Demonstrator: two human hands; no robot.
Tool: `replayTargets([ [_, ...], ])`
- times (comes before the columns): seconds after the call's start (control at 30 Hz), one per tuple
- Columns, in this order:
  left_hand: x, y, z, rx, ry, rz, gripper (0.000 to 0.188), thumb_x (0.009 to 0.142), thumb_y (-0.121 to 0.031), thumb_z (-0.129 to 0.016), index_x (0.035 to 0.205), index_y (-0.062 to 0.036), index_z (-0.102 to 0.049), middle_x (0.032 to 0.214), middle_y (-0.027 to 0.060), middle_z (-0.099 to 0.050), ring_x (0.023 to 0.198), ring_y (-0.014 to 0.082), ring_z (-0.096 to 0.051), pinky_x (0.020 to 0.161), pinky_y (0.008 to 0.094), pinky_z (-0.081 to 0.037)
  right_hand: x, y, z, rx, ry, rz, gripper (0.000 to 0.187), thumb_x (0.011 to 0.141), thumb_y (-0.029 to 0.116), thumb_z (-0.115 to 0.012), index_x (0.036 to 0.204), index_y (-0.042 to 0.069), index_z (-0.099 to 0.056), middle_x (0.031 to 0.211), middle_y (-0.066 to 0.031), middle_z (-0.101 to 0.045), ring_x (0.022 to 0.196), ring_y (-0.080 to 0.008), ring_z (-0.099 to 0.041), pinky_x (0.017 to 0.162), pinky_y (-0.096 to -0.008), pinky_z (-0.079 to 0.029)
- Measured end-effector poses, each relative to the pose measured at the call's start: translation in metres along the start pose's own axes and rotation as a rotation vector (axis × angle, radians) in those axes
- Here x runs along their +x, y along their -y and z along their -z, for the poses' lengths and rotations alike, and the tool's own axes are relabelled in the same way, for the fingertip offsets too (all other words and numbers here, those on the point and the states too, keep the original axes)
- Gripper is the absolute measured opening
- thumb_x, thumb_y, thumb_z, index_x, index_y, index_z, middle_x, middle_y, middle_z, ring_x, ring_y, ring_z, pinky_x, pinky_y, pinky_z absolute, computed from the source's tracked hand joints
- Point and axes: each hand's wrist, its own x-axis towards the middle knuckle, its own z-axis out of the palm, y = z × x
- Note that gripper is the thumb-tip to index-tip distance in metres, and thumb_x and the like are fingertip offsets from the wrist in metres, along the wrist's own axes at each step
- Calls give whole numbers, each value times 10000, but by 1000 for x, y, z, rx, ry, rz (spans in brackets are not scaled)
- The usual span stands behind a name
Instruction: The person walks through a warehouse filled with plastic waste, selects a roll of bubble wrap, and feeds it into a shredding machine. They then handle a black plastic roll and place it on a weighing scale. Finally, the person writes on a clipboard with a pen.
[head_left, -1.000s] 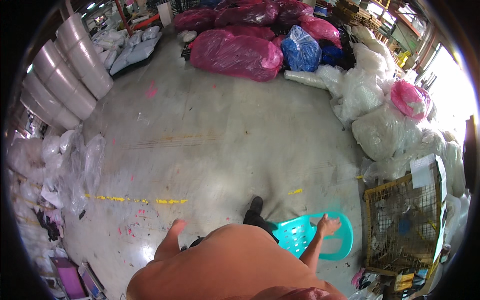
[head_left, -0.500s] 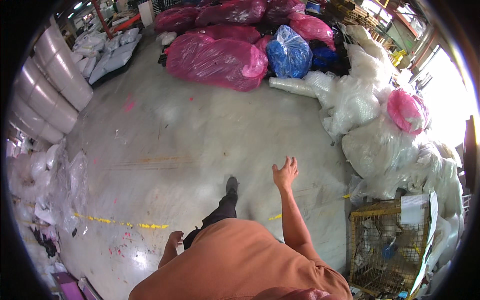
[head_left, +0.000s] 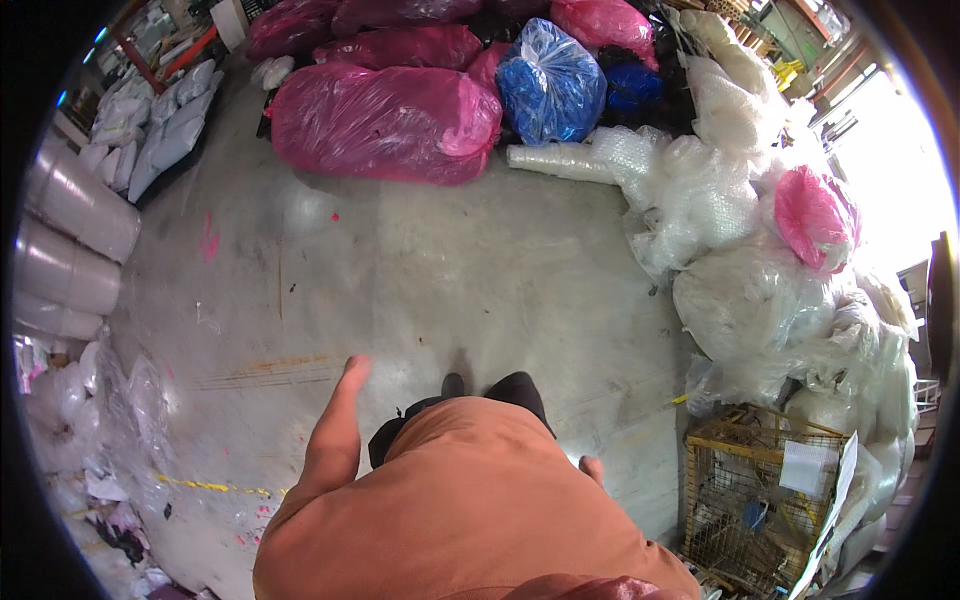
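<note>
My left hand [head_left: 357, 370] swings forward over the concrete floor [head_left: 430, 270], smeared by motion, so its fingers cannot be made out. Low beside my body, my right hand [head_left: 592, 467] shows only in part, the rest hidden by my orange shirt. Neither hand touches anything that I can see. The thing nearest my right hand is a yellow wire cage [head_left: 750, 500] with mixed scraps inside and white paper on it. My dark shoes and trousers show below the shirt.
Large pink plastic bags [head_left: 380, 125] and a blue bag [head_left: 550, 85] lie ahead. Clear bubble wrap [head_left: 705, 195] and plastic film [head_left: 750, 300] heap along the right, with a small pink bag [head_left: 815, 218] on top. Wrapped rolls [head_left: 85, 210] and loose clear film [head_left: 145, 400] line the left.
I have stepped forward, and the bags ahead are nearer. My left hand has swung forward; my right hand has dropped back beside my body.
</note>
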Motion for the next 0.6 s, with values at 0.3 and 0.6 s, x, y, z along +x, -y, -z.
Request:
replayTargets([
  [0.3, 129, -428, -93, -32, 239, -298, 392, 913, -219, -615, 1271, -59, -633, 1224, 178, -670, 1150, 267, -633, 975, 369, -487, 85, 126, 72, 710, 54, 296, 264, 802, 228, -602, 788, -31, -656, 734, -93, -591, 686, -200, -537, 605, -412, -450],
  [0.6, 197, -432, -81, -169, 163, 218, 445, 921, -234, -611, 1346, -107, -576, 1186, 134, -650, 1076, 302, -616, 862, 474, -518, 285, 332, 425, 556, -299, -105, 473, 773, 356, -692, 925, -92, -692, 952, -291, -689, 934, -422, -671, 838, -457, -520],
])
